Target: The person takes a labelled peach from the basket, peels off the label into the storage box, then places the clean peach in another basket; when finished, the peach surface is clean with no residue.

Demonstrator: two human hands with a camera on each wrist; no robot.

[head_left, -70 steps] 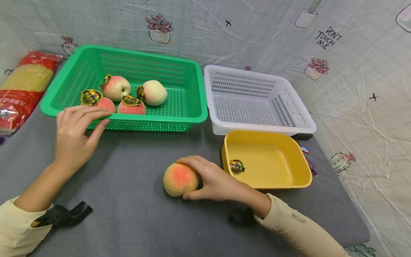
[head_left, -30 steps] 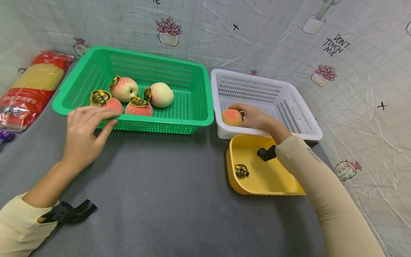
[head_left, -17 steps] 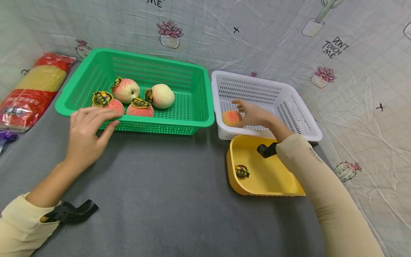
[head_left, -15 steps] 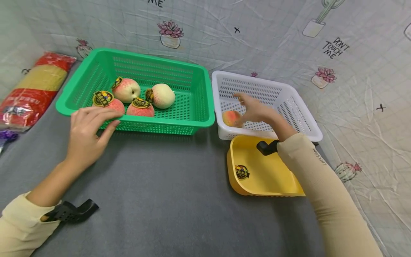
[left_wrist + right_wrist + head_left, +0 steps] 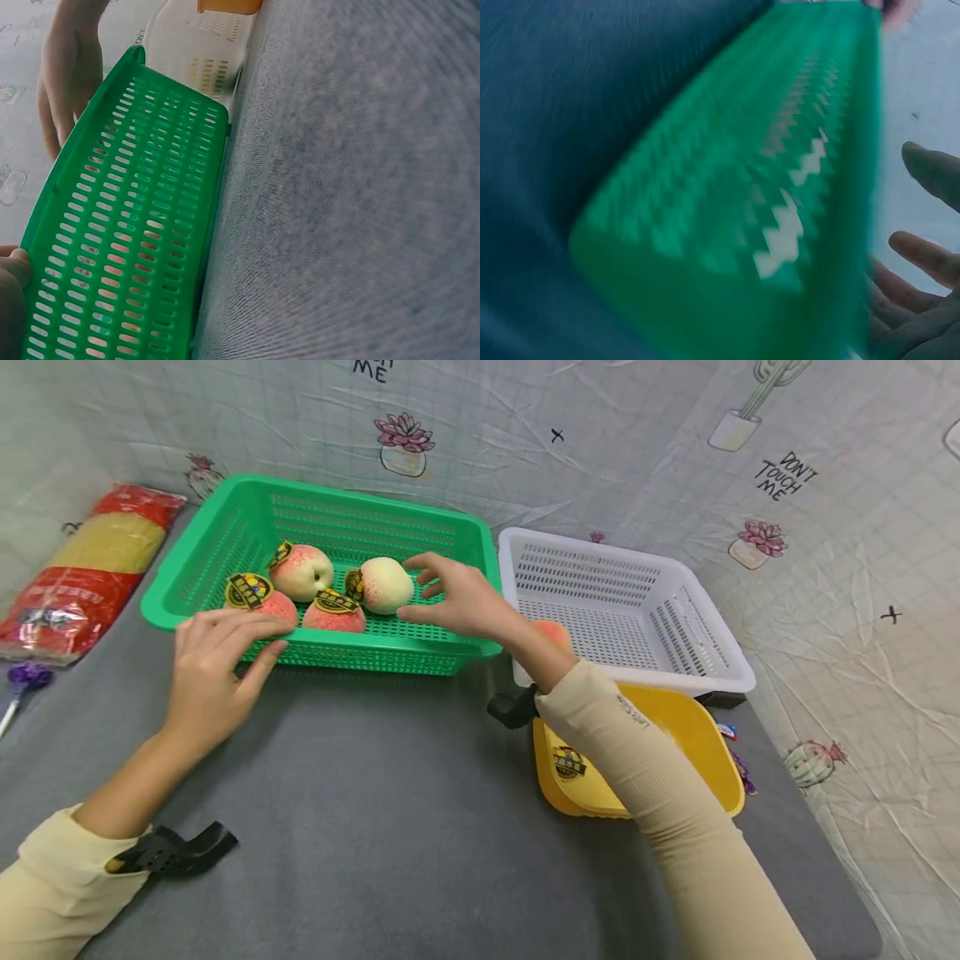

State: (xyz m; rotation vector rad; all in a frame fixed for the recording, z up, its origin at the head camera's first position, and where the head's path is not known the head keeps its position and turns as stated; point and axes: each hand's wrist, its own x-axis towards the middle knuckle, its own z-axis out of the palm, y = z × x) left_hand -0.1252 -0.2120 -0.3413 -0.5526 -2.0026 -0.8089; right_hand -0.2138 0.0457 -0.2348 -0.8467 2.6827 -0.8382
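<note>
My left hand (image 5: 217,672) holds the near rim of a green plastic basket (image 5: 390,643), fingers over the edge and thumb outside. In the left wrist view the thumb (image 5: 19,262) rests at that rim. Several peaches lie in the basket, including a pale one (image 5: 386,586) at the right and a pink one (image 5: 334,612) in front, with black stickers. My right hand (image 5: 461,597) reaches over the basket's right end, fingers spread beside the pale peach. An orange-red peach (image 5: 553,632) sits in the white basket (image 5: 622,672), partly hidden by the right wrist.
A yellow tub (image 5: 705,743) stands before the white basket, partly under the right sleeve. Red-and-yellow packages (image 5: 90,572) lie at the left, near a purple-wrapped lollipop (image 5: 28,677). Small wrapped sweets (image 5: 738,768) lie right of the tub. A printed cloth hangs behind.
My right hand carried the orange-red peach from the table into the white basket, let it go, then moved left over the green basket. The left hand kept its hold on the rim.
</note>
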